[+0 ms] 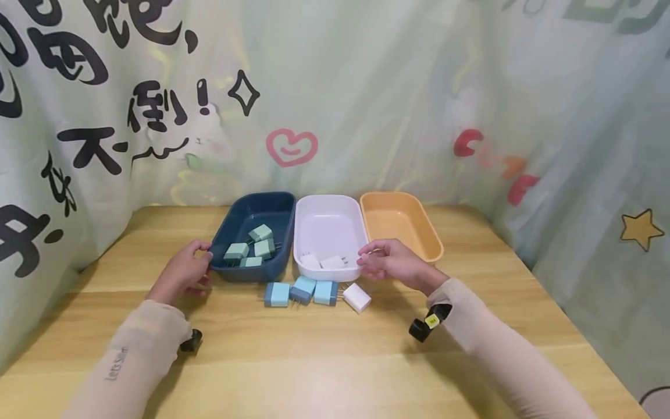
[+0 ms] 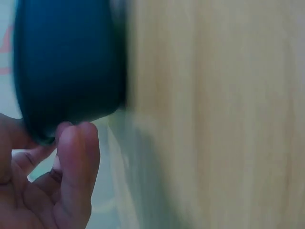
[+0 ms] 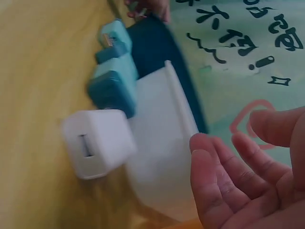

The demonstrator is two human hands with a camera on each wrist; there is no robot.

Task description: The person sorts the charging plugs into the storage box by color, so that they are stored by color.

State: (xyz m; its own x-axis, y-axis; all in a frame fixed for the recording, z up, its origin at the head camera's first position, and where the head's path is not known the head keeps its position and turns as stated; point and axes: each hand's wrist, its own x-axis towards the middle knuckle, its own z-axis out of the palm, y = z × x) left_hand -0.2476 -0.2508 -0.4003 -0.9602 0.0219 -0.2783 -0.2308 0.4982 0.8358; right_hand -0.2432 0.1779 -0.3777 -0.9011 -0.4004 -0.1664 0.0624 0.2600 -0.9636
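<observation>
My left hand (image 1: 185, 270) is at the left side of the dark blue bin (image 1: 282, 203). In the left wrist view its thumb and fingers (image 2: 78, 152) pinch the bin's rim. Several pale green charger plugs (image 1: 237, 251) lie inside that bin. My right hand (image 1: 392, 265) is by the right wall of the white bin (image 1: 330, 203), fingertips at its rim, with nothing between thumb and fingers. Two white charger plugs (image 1: 332, 262) lie in the white bin. In front of the bins, three blue charger plugs (image 1: 325, 293) and one white charger plug (image 1: 357, 298) lie on the table.
An orange bin (image 1: 400, 201) stands against the white bin's right side. All three bins sit in a row near the back of the wooden table (image 1: 293, 366). A printed curtain (image 1: 366, 105) hangs behind and along both sides.
</observation>
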